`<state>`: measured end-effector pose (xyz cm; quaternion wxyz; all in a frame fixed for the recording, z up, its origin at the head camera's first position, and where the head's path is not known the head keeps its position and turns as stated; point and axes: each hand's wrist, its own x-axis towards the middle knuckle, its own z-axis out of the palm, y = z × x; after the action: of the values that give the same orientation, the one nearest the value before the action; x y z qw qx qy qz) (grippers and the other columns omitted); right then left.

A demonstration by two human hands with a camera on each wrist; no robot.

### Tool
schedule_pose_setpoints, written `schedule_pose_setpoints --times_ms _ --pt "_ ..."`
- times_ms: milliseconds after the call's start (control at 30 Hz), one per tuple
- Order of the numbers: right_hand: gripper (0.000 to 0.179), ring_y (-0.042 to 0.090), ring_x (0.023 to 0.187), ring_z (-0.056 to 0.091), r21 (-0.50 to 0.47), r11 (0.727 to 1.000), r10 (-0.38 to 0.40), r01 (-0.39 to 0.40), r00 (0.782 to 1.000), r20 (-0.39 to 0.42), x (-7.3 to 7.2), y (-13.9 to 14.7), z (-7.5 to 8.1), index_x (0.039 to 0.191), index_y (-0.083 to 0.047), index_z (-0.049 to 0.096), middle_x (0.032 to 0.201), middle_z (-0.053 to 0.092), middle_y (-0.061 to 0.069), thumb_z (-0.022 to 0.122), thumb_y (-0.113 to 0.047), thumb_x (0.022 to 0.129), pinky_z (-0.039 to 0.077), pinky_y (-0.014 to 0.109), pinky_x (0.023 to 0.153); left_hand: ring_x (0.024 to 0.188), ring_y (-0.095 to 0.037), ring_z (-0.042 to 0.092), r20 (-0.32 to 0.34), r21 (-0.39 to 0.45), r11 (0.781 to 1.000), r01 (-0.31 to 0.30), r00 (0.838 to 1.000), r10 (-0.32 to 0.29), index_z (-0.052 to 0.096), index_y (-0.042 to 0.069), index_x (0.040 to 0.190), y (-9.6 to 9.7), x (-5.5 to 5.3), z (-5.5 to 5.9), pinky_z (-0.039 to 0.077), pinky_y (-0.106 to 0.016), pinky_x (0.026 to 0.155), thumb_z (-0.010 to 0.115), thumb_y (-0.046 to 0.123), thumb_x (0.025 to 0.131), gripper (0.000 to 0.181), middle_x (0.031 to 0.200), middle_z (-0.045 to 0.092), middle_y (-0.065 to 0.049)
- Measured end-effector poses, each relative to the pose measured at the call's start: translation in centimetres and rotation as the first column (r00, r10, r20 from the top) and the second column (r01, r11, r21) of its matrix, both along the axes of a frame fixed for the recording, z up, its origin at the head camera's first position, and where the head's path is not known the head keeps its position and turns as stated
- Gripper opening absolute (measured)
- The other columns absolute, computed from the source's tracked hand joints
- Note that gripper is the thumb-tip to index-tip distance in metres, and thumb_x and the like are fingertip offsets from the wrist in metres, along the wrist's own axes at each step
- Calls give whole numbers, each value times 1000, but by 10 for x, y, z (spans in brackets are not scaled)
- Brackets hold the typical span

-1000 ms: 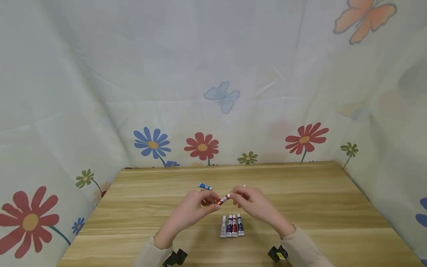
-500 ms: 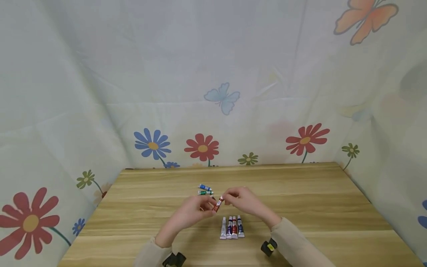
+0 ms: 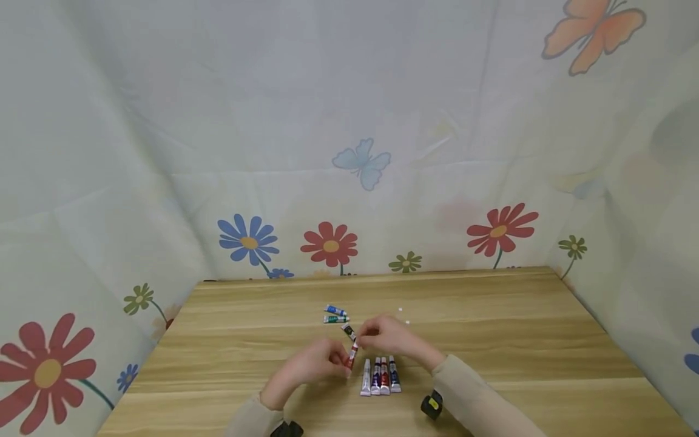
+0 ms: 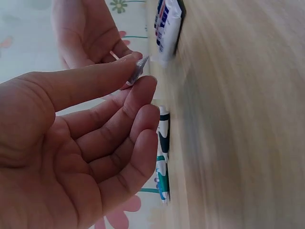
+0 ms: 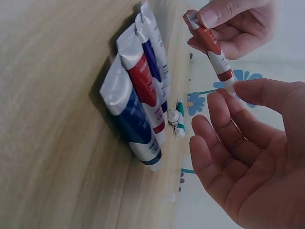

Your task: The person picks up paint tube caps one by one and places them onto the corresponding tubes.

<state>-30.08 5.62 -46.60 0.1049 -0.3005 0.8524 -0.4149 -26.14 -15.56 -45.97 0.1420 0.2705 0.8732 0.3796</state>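
Note:
In the head view a small red paint tube [image 3: 353, 357] is held slanted between both hands, above the table. My left hand [image 3: 317, 363] pinches its flat crimped end between thumb and index finger. At the white cap end, my right hand [image 3: 390, 335] pinches with thumb and fingertips, as the right wrist view shows on the red tube [image 5: 215, 52]. Just right of the left hand lies a row of several tubes: a white one [image 3: 366, 379], a purple one [image 3: 376, 379], a red one [image 3: 384, 379] and a blue one [image 3: 394, 377].
Beyond the hands lie a black tube [image 3: 348, 331], a green tube [image 3: 335, 319] and another blue tube [image 3: 335, 310]. Two tiny white pieces [image 3: 407, 322] sit behind the right hand. A flowered cloth [image 3: 437, 212] walls the back and sides of the wooden table [image 3: 519, 340].
Both hands have moved toward the person with the red tube, and the tube has turned steeper. The green and black tubes, hidden before, have come into view.

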Motion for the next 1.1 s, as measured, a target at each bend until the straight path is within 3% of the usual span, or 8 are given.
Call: schedule_pose_setpoints --times_ms 300,533,867,1100 --pt "9 7 70 57 72 996 49 -51 998 30 -4 -4 -9 87 -17 69 78 62 -11 64 -24 86 47 25 65 50 -2 46 7 -81 997 18 1000 -17 64 10 71 1 1 -9 37 -19 47 76 14 75 13 59 57 6" --pt "8 7 71 57 117 990 75 -79 996 39 -7 -5 -10 89 -14 68 80 63 -9 64 -20 85 47 24 68 47 -3 43 -19 -135 991 27 999 -30 60 12 67 6 0 -9 36 -20 45 76 20 76 20 55 51 8" --pt "8 7 68 55 186 980 58 -65 997 43 -10 -2 -11 87 -14 67 77 61 -9 65 -21 85 46 26 64 48 -2 43 -63 -159 987 24 997 -34 58 12 64 13 -3 -15 35 -20 46 76 20 76 23 55 49 10" --pt "8 8 66 55 166 984 52 -62 997 63 -9 -1 -13 86 -13 67 76 61 -7 64 -20 85 46 25 62 48 -3 42 -89 -178 984 9 996 -25 57 12 64 14 -2 -16 35 -21 45 77 20 74 24 55 48 11"
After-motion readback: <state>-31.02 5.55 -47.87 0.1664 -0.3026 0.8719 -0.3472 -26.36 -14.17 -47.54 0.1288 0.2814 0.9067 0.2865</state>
